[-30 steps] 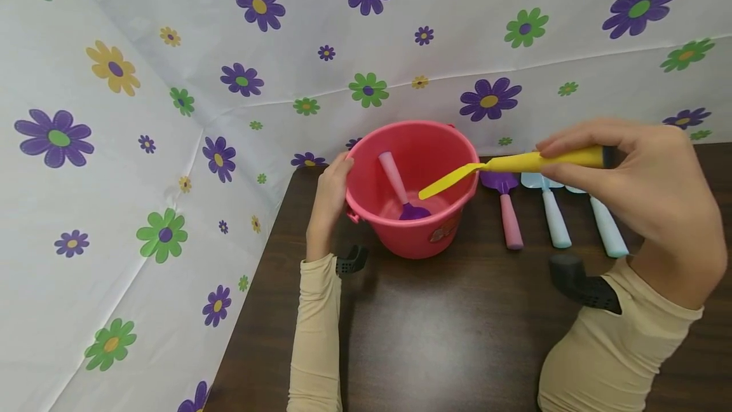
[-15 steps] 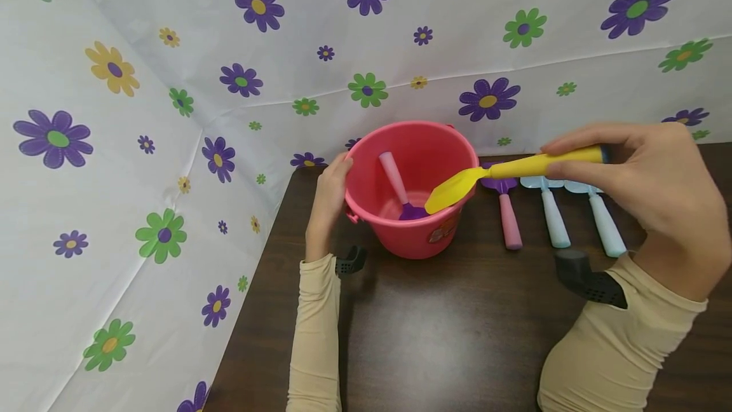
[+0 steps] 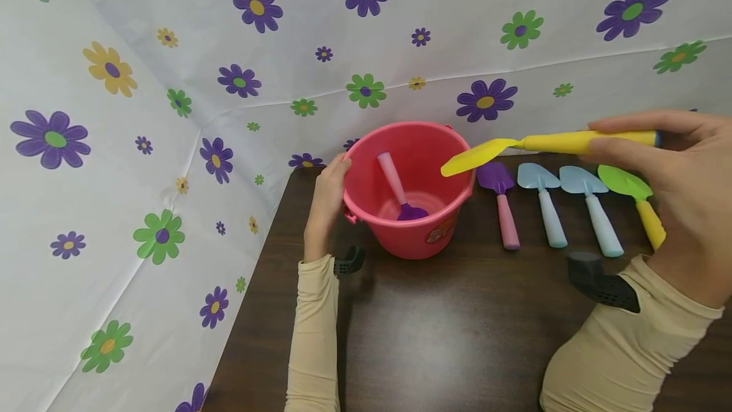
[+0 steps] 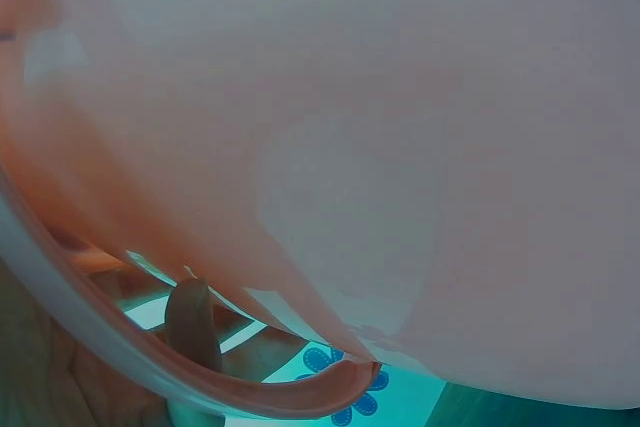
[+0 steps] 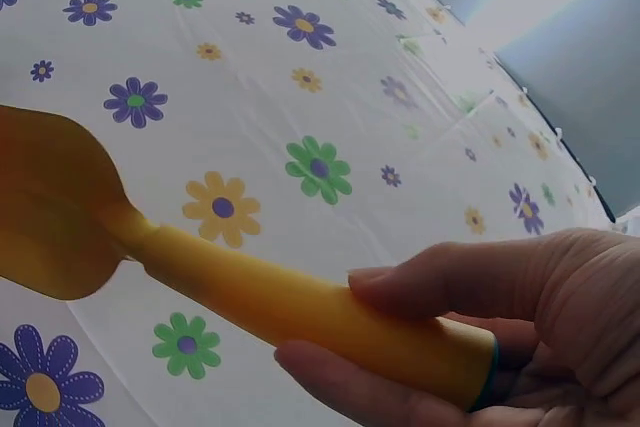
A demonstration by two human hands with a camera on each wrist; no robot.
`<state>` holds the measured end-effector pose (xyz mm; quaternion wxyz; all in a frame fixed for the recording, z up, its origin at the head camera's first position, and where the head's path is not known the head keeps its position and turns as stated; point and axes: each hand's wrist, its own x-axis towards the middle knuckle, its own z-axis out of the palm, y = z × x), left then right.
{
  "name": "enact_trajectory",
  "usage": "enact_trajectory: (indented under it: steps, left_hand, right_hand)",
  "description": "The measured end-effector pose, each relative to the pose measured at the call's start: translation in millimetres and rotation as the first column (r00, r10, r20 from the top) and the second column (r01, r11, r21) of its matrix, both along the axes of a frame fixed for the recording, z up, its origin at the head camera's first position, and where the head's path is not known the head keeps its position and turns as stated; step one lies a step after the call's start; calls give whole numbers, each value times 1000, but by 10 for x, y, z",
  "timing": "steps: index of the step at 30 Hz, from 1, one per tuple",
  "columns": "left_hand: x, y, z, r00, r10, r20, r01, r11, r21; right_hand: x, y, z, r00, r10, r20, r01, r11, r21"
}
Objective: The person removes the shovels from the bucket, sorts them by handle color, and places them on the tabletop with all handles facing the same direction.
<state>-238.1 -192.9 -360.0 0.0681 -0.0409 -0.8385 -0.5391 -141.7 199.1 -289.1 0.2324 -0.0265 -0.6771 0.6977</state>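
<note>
My left hand (image 3: 327, 199) holds the left rim of a pink toy bucket (image 3: 413, 241); the bucket's pale outer wall (image 4: 380, 167) fills most of the left wrist view. Between thumb and fingers, my right hand (image 3: 689, 173) pinches the handle of a yellow toy shovel (image 5: 300, 302). Its blade points left, and the tip overlaps the bucket's right inner side in the head view. Inside the bucket, a purple shovel with a pink handle (image 3: 391, 177) leans blade down against the wall.
Right of the bucket, several toy shovels lie in a row on the dark table (image 3: 434, 336): a purple one (image 3: 507, 221), two light blue ones (image 3: 551, 218) (image 3: 600, 224) and a green one (image 3: 626, 183), partly behind my right hand. A flowered white sheet (image 3: 286, 138) hangs behind.
The yellow shovel first tilted lower over the bucket, its blade turning, then moved up and right with my right hand. The green shovel has come into view. My left hand stays on the rim.
</note>
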Motion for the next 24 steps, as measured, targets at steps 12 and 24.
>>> enact_trajectory:
  steps: [12,24]
  left_hand:
    - [-1,12,-7,1000,13,-16,-14,999,-38]
    - [20,12,20,1000,9,3,-9,1000,-29]
  right_hand:
    - [-41,206,-73,968,-68,-240,40,992,-121]
    - [-17,532,-116,966,-234,-112,245,964,105]
